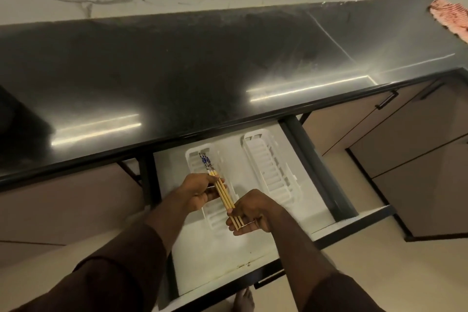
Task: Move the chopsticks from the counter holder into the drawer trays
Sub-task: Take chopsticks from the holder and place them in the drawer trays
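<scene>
both hands, left hand point(200, 191) and right hand point(249, 213), fingers clamped on a bundle of chopsticks point(224, 191), hold it over the left tray point(215, 215) in the open drawer point(253, 180); next, lowering it in lengthwise.

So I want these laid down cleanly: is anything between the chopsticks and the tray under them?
Nothing visible: the chopsticks, held by the left hand and right hand, hang directly over the left tray.

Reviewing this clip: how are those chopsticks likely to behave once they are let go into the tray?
The chopsticks look thin, straight and stiff, probably light. Being slender, they may roll or fan apart, though the left tray has ribs that should check that.
</scene>
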Demonstrator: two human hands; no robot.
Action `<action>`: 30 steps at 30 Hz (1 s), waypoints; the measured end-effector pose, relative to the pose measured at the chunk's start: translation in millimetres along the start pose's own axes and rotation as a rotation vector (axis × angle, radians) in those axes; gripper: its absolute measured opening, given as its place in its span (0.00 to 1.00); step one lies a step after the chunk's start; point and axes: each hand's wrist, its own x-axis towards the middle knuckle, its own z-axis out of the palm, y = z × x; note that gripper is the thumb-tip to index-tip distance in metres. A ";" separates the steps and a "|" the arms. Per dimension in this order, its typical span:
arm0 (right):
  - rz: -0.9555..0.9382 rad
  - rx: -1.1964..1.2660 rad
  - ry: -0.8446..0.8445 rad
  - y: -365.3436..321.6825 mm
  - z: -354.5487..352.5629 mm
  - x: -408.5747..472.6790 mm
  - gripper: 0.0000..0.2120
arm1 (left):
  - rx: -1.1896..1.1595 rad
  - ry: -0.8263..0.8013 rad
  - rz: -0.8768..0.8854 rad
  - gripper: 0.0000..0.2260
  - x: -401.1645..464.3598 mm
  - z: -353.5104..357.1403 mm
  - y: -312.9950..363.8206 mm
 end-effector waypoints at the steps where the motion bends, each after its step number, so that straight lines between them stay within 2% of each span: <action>1: 0.002 -0.023 0.021 0.0 0.7 7.5 0.06 | -0.009 0.011 -0.005 0.08 6.5 1.8 -1.1; 8: -0.062 -0.137 0.178 5.5 12.7 49.7 0.08 | -0.031 0.076 -0.023 0.08 41.5 14.9 -5.8; 15: -0.201 -0.453 0.324 6.3 23.1 63.7 0.05 | -0.010 0.208 0.016 0.11 74.4 25.9 -18.6; 17: -0.243 -0.565 0.339 5.7 24.8 59.5 0.04 | 0.001 0.240 0.025 0.11 78.3 28.6 -21.7; 19: -0.279 -0.631 0.360 8.8 26.0 61.2 0.08 | 0.014 0.256 0.036 0.10 80.6 30.6 -23.7; 30: -0.398 -0.800 0.462 14.0 30.9 51.8 0.10 | 0.115 0.297 0.067 0.09 91.1 30.6 -34.4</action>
